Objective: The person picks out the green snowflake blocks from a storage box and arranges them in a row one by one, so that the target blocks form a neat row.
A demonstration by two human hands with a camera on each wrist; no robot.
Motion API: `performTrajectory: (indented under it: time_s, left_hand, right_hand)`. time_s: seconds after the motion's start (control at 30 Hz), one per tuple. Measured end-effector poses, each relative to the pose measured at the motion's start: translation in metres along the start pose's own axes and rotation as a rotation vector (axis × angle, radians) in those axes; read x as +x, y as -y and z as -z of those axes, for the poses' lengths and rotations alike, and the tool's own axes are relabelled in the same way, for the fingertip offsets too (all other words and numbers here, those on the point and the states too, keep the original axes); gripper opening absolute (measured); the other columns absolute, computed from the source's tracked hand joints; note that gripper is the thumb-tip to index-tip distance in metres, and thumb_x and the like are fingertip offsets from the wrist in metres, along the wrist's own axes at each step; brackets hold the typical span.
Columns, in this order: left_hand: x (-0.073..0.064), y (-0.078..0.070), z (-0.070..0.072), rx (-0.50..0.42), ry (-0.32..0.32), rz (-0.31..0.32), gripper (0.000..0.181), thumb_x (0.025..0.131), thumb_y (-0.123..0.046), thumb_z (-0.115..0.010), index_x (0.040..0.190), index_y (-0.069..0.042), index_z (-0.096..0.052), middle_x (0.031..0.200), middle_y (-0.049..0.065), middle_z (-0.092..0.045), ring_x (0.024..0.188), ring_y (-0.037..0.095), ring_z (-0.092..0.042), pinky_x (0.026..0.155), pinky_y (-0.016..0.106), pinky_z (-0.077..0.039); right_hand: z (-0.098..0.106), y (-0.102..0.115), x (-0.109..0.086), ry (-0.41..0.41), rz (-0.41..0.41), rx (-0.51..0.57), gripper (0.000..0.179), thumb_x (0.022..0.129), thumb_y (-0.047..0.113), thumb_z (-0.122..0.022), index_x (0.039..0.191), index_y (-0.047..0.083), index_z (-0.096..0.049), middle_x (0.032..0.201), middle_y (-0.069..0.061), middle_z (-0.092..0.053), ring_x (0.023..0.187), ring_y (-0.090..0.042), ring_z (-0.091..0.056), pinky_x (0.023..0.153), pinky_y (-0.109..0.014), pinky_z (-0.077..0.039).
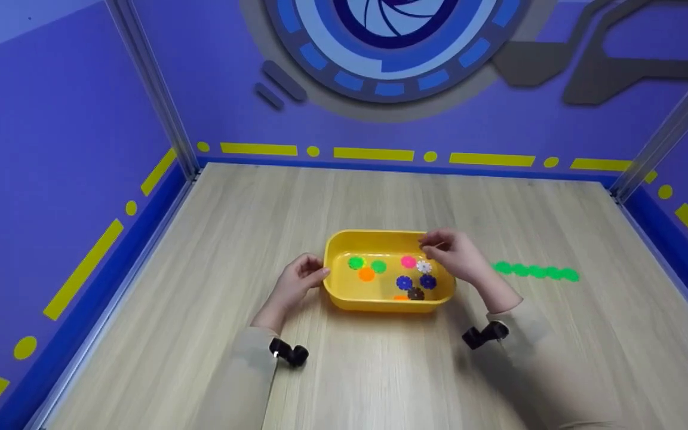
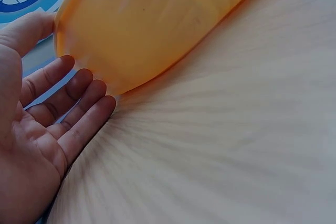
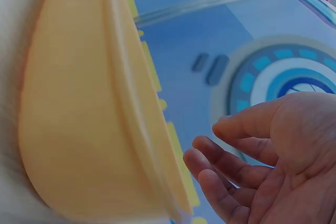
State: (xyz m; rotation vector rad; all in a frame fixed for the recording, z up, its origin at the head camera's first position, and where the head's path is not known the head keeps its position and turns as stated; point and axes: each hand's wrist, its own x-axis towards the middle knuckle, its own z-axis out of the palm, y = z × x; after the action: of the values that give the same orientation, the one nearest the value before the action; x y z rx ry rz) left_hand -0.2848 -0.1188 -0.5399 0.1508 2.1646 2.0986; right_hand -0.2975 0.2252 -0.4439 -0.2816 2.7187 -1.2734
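Note:
A yellow plastic tub [image 1: 389, 304] rests on the table, holding several small notched plastic discs. Among them are green [image 1: 378, 267], orange [image 1: 366, 274], pink [image 1: 408, 262], white [image 1: 424, 267], blue [image 1: 404, 282] and brown [image 1: 415, 294] discs. My left hand [image 1: 296, 283] holds the tub's left end, thumb at the rim and fingertips against the outer wall, as the left wrist view shows. Over the tub's back right rim hovers my right hand [image 1: 457, 255], its fingers loosely bent with nothing visible between them in the right wrist view.
To the right of the tub, a row of green discs [image 1: 536, 272] lies joined edge to edge on the wooden table [image 1: 374, 370]. Blue-purple panels [image 1: 69, 155] with yellow markings stand along the back and both sides.

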Motion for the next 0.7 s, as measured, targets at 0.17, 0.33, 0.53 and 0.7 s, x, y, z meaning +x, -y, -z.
performTrajectory:
  time_s: [0.17,0.33,0.53,0.7]
  left_hand:
    - [0.000,0.000,0.000,-0.016,0.005,0.010,0.027,0.097,-0.015,-0.071,0.116,0.001,-0.060,0.111,0.008,-0.062,0.100,0.014,-0.063,0.087,0.028,-0.060]
    - [0.001,0.000,0.000,-0.014,0.010,0.007,0.026,0.097,-0.014,-0.071,0.116,0.000,-0.060,0.112,0.008,-0.062,0.101,0.014,-0.063,0.088,0.029,-0.061]
    - [0.001,0.000,0.000,-0.006,0.013,-0.001,0.026,0.097,-0.015,-0.071,0.116,0.001,-0.060,0.111,0.008,-0.063,0.100,0.014,-0.063,0.088,0.029,-0.061]
    - [0.002,0.001,0.001,-0.006,0.008,-0.003,0.025,0.097,-0.013,-0.071,0.115,0.001,-0.060,0.110,0.008,-0.063,0.100,0.013,-0.063,0.087,0.028,-0.060]
  right_hand:
    - [-0.019,0.007,0.008,0.049,0.029,-0.001,0.026,0.103,0.013,-0.060,0.124,-0.001,-0.068,0.117,-0.020,-0.071,0.097,-0.027,-0.067,0.085,-0.031,-0.059]
    - [-0.036,0.014,0.013,0.075,0.010,-0.013,0.026,0.102,0.013,-0.063,0.124,0.002,-0.069,0.119,-0.016,-0.071,0.097,-0.026,-0.067,0.087,-0.033,-0.060]
    - [-0.050,0.018,0.020,0.080,0.045,-0.128,0.023,0.099,0.013,-0.066,0.120,0.005,-0.073,0.114,-0.013,-0.073,0.095,-0.023,-0.065,0.090,-0.040,-0.059]
    - [-0.057,0.020,0.027,0.123,0.032,-0.160,0.024,0.098,0.012,-0.067,0.121,0.005,-0.072,0.115,-0.012,-0.073,0.097,-0.022,-0.066,0.093,-0.041,-0.059]
